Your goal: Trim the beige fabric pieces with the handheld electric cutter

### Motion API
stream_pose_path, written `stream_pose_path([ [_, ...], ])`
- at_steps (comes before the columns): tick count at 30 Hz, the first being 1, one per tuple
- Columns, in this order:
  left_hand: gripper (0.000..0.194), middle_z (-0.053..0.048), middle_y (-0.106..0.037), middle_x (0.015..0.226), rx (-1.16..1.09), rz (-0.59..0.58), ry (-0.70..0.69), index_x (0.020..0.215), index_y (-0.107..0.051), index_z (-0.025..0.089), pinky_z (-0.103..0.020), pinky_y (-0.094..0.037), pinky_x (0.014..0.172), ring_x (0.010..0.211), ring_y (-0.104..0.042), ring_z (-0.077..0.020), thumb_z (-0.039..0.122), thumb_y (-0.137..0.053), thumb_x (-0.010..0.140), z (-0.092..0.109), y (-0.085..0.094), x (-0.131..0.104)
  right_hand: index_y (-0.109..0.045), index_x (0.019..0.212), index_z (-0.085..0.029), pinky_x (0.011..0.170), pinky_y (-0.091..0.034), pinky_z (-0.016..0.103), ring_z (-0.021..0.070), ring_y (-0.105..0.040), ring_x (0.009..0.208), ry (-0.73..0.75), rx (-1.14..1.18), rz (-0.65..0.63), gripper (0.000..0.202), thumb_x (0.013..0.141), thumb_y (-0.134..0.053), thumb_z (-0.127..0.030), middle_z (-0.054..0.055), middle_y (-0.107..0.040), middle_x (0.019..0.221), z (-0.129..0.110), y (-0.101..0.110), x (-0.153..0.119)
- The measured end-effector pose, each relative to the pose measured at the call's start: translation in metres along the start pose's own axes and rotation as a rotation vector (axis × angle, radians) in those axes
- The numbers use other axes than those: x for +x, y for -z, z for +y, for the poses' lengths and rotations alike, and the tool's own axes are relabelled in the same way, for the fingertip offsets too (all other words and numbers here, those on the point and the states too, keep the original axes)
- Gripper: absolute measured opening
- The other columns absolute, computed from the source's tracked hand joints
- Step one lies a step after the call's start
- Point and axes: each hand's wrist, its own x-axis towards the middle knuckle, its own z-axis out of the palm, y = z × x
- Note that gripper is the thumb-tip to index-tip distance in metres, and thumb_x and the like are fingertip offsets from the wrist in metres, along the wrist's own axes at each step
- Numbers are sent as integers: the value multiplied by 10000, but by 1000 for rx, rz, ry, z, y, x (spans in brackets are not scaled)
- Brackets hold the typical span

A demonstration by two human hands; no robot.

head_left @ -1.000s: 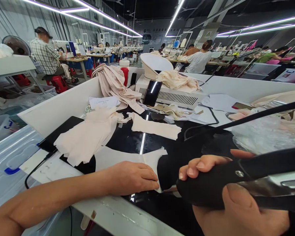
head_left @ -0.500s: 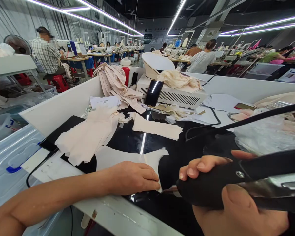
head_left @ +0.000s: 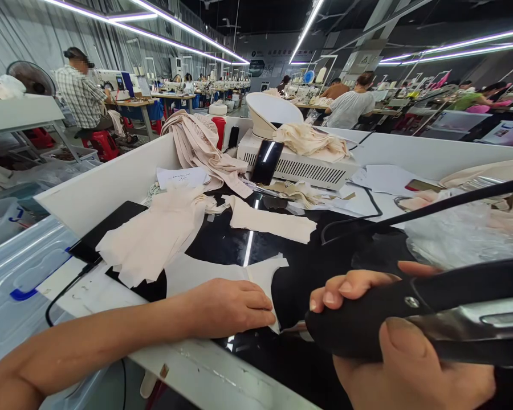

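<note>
My left hand point(head_left: 233, 310) lies palm down on a pale, thin fabric piece point(head_left: 263, 276), its fingers stretched toward the piece's right edge. The thumb is hidden. In my right hand point(head_left: 410, 364) is a black hand-held tool point(head_left: 363, 324) with a screw and a shiny metal strip along its side; fingers wrap over the top and the thumb presses near the metal. A narrow metallic part point(head_left: 299, 327) shows at the tool's left end, close to the fabric edge. Both hands are over a glossy black work surface point(head_left: 222, 245).
A stack of cream fabric pieces point(head_left: 149, 236) lies left, with a single cream piece point(head_left: 273, 222) beyond my hands. A phone point(head_left: 266, 161) leans on a white vented box point(head_left: 299, 162). A black cable point(head_left: 453, 205) crosses at right above plastic bags point(head_left: 465, 230). A person point(head_left: 83, 94) sits far left.
My left hand and the pale fabric under it have shifted slightly left. The black tool and my right hand have also moved a little left. The things behind stay put.
</note>
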Motion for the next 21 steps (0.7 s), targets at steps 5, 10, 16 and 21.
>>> stream_pose_path([
  [5,379,-52,-944,1288,-7,91,-40,1284,-857,164,-252,-691,1093,1247,-897,-197,107,-493,1373,-1,0,1,-811,1243,-348,486,-618,379,259,-709,589,4,-18,-4,474,846,-1049,-450,-52,-722,799,2,-1,-1],
  [10,408,-41,-947,1279,0,137,-57,1277,-858,167,-244,-681,1087,1259,-896,-189,118,-468,1388,-2,1,1,-819,1227,-336,492,-596,367,260,-708,591,8,-2,-4,461,843,-1054,-438,-45,-733,795,0,-1,0],
  [16,368,-44,-947,1298,0,124,-62,1278,-867,166,-249,-689,1091,1267,-894,-185,97,-516,1366,-4,-3,-1,-848,1248,-338,477,-630,375,259,-725,575,25,37,-14,448,854,-1055,-394,-46,-758,787,1,-1,1],
  [21,373,-51,-943,1274,-8,162,-76,1261,-874,153,-248,-687,1083,1250,-898,-190,90,-521,1363,-3,-1,1,-839,1210,-358,534,-695,427,283,-774,622,-97,7,-78,460,817,-1077,-349,-43,-782,798,-11,8,10],
])
